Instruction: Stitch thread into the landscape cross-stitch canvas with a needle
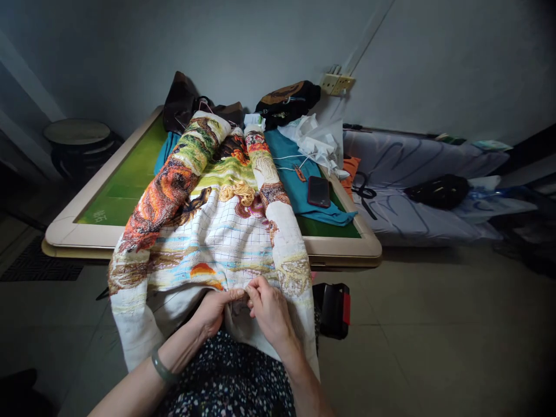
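A large cross-stitch canvas lies over my lap and the table, its two long sides rolled up into stitched tubes. With the thumb on top and the fingers underneath, my left hand grips its near edge. My right hand is pinched closed at the same edge, its fingertips almost touching the left thumb. Whatever sits between those fingertips is too small to make out. Just beyond the hands is a stitched orange patch. Loose yellow thread is bunched farther up on the canvas.
The green-topped table has a pale raised rim. On its right, a phone and an orange-handled small tool rest on teal cloth. White plastic bags and dark bags are behind. A covered bench stands right.
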A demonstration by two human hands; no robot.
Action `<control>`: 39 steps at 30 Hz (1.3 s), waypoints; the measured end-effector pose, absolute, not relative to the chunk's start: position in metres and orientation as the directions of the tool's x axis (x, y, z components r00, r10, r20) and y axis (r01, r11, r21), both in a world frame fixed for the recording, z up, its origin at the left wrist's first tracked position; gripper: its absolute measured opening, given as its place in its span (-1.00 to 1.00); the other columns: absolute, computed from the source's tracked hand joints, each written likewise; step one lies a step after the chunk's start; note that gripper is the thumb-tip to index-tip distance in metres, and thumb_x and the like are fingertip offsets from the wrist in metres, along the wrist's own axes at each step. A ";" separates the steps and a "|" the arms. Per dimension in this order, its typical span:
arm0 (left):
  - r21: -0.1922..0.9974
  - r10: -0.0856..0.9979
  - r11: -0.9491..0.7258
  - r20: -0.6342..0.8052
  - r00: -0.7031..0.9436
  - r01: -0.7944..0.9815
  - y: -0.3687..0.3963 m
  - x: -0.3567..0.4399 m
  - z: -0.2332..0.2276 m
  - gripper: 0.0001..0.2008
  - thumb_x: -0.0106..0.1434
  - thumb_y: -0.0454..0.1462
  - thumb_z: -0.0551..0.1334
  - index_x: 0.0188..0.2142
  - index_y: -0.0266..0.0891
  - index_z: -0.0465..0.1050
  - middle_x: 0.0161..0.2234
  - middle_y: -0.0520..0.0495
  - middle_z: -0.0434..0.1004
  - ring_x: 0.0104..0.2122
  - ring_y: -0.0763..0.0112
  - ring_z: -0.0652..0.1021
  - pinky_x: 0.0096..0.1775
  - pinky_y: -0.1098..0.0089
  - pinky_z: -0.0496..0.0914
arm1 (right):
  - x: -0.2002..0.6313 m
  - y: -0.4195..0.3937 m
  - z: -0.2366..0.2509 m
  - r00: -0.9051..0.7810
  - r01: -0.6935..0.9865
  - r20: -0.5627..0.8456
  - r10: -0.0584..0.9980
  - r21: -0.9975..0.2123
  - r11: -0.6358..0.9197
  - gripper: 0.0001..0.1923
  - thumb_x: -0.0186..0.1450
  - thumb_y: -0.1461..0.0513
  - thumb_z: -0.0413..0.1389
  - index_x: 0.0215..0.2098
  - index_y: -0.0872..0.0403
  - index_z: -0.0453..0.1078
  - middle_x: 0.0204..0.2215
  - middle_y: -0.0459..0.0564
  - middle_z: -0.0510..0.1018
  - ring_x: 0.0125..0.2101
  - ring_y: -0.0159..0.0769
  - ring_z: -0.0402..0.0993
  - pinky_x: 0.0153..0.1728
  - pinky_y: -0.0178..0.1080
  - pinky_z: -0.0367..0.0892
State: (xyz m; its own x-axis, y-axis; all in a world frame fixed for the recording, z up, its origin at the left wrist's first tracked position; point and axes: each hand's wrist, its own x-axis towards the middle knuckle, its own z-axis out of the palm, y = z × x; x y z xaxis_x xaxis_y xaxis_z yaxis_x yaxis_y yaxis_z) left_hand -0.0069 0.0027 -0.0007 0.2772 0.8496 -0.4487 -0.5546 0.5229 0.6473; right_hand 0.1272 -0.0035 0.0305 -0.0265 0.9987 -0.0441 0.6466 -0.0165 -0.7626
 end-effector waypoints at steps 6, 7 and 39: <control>0.673 0.847 0.529 -0.452 0.279 -0.517 0.002 -0.008 0.003 -0.74 -0.08 -0.29 0.42 -0.36 -0.39 0.59 -0.30 -0.23 0.64 -0.22 0.14 0.57 -0.03 0.22 0.35 | 0.123 -0.006 0.032 -0.021 0.607 -0.104 0.994 -0.792 -0.070 -0.85 0.31 0.24 -0.07 -0.41 0.05 0.27 -0.72 -0.17 0.42 -0.75 -0.40 0.34 -0.65 -0.39 0.17; 0.673 0.845 0.533 -0.454 0.283 -0.512 0.002 -0.008 0.004 -0.75 -0.08 -0.29 0.42 -0.36 -0.39 0.59 -0.28 -0.24 0.64 -0.20 0.13 0.57 -0.03 0.21 0.35 | 0.124 -0.007 0.034 0.008 0.577 -0.092 0.996 -0.813 -0.080 -0.83 0.32 0.22 -0.08 -0.41 0.05 0.26 -0.71 -0.16 0.43 -0.75 -0.40 0.35 -0.65 -0.39 0.18; 0.685 0.848 0.514 -0.497 0.185 -0.517 0.001 -0.006 -0.003 -0.79 -0.11 -0.30 0.42 -0.43 -0.38 0.59 -0.35 -0.21 0.64 -0.29 0.19 0.58 -0.14 0.28 0.39 | 0.131 -0.031 0.014 0.035 0.341 -0.097 0.995 -0.934 -0.103 -0.74 0.29 0.14 -0.01 -0.28 0.12 0.44 -0.66 -0.13 0.41 -0.72 -0.44 0.24 -0.74 -0.43 0.14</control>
